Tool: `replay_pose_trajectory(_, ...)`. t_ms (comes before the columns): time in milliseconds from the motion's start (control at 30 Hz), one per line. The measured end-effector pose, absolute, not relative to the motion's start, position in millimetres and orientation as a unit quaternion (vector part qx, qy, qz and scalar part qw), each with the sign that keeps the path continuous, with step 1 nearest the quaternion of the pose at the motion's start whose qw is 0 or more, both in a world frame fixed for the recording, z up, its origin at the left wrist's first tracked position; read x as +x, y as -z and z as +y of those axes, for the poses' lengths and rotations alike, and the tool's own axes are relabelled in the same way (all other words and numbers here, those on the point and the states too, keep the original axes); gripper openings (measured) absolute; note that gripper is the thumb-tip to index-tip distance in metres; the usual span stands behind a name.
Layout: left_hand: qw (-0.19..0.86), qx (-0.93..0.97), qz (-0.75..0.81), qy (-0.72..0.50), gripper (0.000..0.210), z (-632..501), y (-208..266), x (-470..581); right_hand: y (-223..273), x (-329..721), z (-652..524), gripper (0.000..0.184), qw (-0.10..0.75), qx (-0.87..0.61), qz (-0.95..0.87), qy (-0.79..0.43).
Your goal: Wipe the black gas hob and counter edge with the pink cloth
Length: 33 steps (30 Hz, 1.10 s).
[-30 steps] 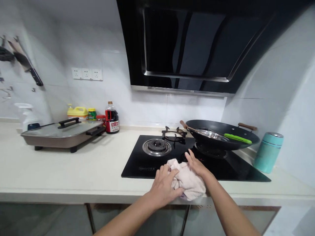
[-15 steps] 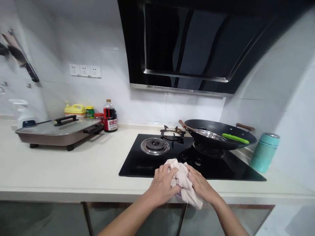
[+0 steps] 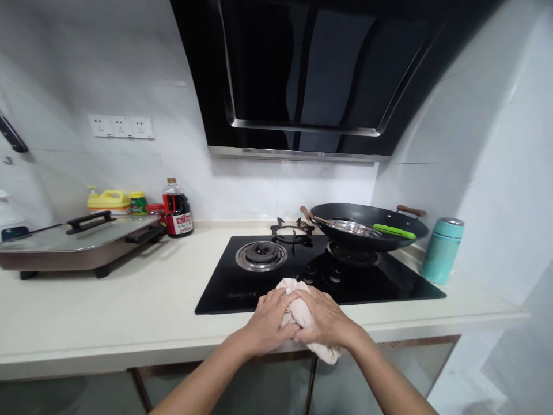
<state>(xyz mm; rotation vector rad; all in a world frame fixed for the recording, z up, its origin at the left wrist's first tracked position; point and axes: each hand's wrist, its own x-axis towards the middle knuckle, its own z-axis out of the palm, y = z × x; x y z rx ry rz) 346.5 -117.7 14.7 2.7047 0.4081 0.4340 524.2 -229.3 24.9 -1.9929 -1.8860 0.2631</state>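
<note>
A crumpled pale pink cloth (image 3: 299,311) is bunched between my two hands, over the front edge of the gas stove (image 3: 224,282). My left hand (image 3: 271,320) grips its left side, fingers curled over the top. From the right, my right hand (image 3: 322,317) wraps over the cloth, its thumb close to the left fingers. A loose end of the cloth hangs below my right hand, in front of the counter edge. Just behind the hands are the stove's two control knobs (image 3: 335,274). The left burner (image 3: 261,255) is bare.
A black wok (image 3: 367,236) with a green-handled utensil (image 3: 394,231) stands on the right burner, a turquoise flask (image 3: 442,251) beside it. A burner grate (image 3: 292,231) lies behind. Leftward are a lidded electric pan (image 3: 56,259) and a dark sauce bottle (image 3: 177,208). A range hood (image 3: 294,75) overhangs.
My right hand has moved inward over the cloth, so both hands are closer together and the cloth is more covered. The view has turned slightly right.
</note>
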Motion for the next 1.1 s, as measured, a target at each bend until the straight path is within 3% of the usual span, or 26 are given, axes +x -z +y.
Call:
replay_pose_trajectory(133, 0.188, 0.955, 0.147, -0.177, 0.079, -106, -12, 320, -17, 550, -252, 0.065, 0.228, -0.735, -0.635, -0.070)
replay_pose_trajectory(367, 0.158, 0.959, 0.157, -0.174, 0.046, -89, -6, 281, -2, 683, -321, 0.050, 0.217, -0.869, -0.443, 0.022)
replay_pose_trajectory(633, 0.140, 0.951, 0.195, -0.196, 0.041, -80, -10, 279, -21, 725, -289, 0.060, 0.119, -0.932, -0.341, 0.036)
replay_pose_trajectory(900, 0.131, 0.941, 0.224, -0.219, 0.036, -79, -7, 279, -29, 716, -192, 0.053, 0.139, -0.889, -0.436, 0.023)
replay_pose_trajectory(1100, 0.132, 0.943, 0.233, -0.198, 0.046, -88, -13, 283, -36, 735, -184, 0.056, 0.168, -0.836, -0.520, -0.049)
